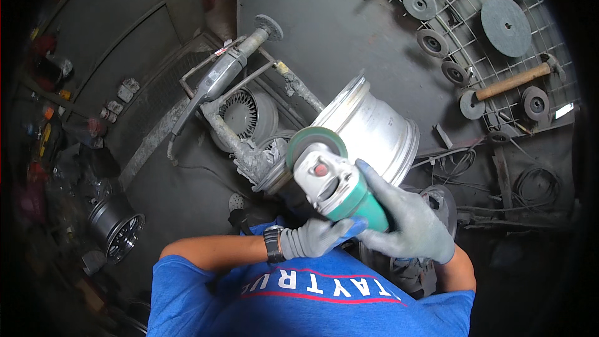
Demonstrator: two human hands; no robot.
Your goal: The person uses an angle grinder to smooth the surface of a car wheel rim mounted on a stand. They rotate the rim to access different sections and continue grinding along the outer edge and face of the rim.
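An angle grinder (349,193) with a green body and a pale metal head is held in front of my chest. Its round disc (316,143) points away from me, close to a silver wheel rim (374,125); whether they touch I cannot tell. My right hand (415,218), in a grey glove, wraps the grinder's body from the right. Also gloved, my left hand (321,236) closes on the near end of the body, its blue-tipped fingers against the green casing. The rim lies on its side, its far edge against a crusted metal frame.
Across the crusted frame (231,131) lies a long grey power tool (221,78) with a round pad. More wheels (243,115) stand behind it, another dark wheel (118,228) at left. A wire rack (462,31) at upper right carries discs and a hammer (518,81). Cables (536,181) hang below.
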